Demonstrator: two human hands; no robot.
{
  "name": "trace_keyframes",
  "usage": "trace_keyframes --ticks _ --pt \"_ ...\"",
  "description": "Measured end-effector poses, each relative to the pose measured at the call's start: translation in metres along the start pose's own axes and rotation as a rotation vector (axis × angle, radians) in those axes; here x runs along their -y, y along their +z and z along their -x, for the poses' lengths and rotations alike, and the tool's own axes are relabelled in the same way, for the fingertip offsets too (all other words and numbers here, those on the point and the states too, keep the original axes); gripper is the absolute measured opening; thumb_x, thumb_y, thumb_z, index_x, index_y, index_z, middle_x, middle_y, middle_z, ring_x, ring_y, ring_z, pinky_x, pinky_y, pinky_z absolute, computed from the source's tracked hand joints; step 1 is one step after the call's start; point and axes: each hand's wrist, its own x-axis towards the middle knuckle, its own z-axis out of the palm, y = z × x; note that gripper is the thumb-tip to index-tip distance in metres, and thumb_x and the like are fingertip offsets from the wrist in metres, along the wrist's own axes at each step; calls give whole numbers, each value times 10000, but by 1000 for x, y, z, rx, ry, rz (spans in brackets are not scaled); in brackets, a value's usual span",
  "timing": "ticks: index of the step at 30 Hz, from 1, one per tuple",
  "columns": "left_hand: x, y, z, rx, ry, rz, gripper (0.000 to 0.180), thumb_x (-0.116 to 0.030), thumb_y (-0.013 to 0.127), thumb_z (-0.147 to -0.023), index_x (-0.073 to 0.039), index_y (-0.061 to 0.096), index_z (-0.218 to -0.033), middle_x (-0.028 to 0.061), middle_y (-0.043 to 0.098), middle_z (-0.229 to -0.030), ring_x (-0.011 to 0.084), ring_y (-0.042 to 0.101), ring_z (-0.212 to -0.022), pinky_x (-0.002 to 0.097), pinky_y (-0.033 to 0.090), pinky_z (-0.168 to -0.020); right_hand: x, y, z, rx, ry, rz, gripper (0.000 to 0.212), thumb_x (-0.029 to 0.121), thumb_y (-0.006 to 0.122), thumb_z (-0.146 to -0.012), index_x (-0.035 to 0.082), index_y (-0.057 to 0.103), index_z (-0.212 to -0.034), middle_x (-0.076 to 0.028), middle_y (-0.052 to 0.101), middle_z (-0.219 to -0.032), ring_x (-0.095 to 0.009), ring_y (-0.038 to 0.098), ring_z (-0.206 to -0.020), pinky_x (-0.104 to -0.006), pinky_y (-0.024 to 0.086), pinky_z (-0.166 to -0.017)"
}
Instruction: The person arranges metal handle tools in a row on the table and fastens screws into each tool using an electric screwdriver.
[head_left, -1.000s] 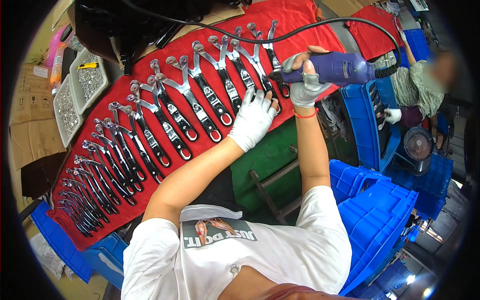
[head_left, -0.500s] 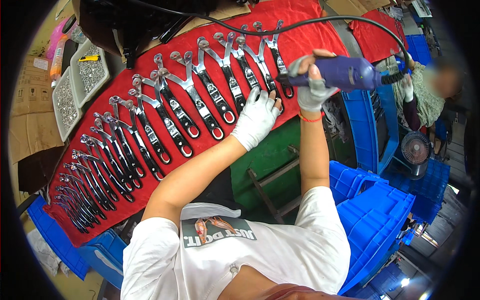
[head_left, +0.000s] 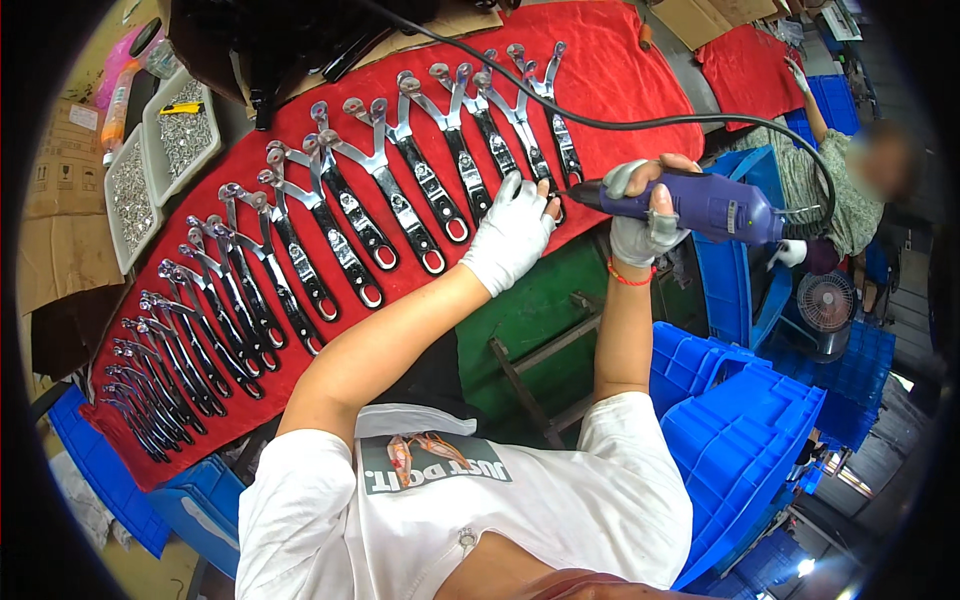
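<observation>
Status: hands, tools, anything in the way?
Right hand gripping purple power tool, tip by forked tool's handle. Left hand at that handle. Black cord overlaps tool row in view.

Left hand (head_left: 512,240) palm down; right hand (head_left: 642,232) curled tight; forearms (head_left: 385,335) extended.

Red cloth (head_left: 625,65) bare right of tools (head_left: 405,212); black cable (head_left: 650,123) crosses, clearance beneath hard to judge.

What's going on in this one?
A person's gloved right hand holds a purple power tool, its tip close to the gloved left hand. The left hand rests over the lower end of the row of black-handled, Y-shaped pieces, which lie on a red cloth.
</observation>
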Motion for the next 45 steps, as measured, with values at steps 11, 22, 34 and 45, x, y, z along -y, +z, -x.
trace_keyframes --ticks 11,22,34,45 --pt "-2 2 -2 -18 3 -11 283 -138 507 -825 -65 598 -1083 155 569 -1173 268 537 -1020 461 356 -991 -10 -7 6 77 -11 183 351 125 575 -811 5 441 -1112 -111 505 -689 -225 520 -582 -382 456 -563" --pt "-7 -2 -7 0 0 -41 267 -151 478 -855 -34 592 -1067 173 596 -1126 280 553 -1001 447 338 -991 -4 2 11 -59 -32 175 402 67 627 -782 -19 425 -1119 -78 542 -697 -173 544 -611 -319 471 -637" --pt "6 -24 -49 359 423 -136 188 -165 502 -834 -139 659 -934 53 559 -1034 236 528 -1019 384 404 -873 90 -21 92 -462 -198 -72 401 222 552 -831 65 419 -1174 -68 510 -686 -187 476 -588 -342 399 -573" --pt "28 -62 -100 333 788 -36 46 -140 561 -776 -156 601 -792 19 584 -770 214 591 -816 330 446 -697 112 -26 124 -624 -159 -160 398 218 557 -843 68 406 -1179 -72 498 -676 -186 494 -598 -335 434 -578"
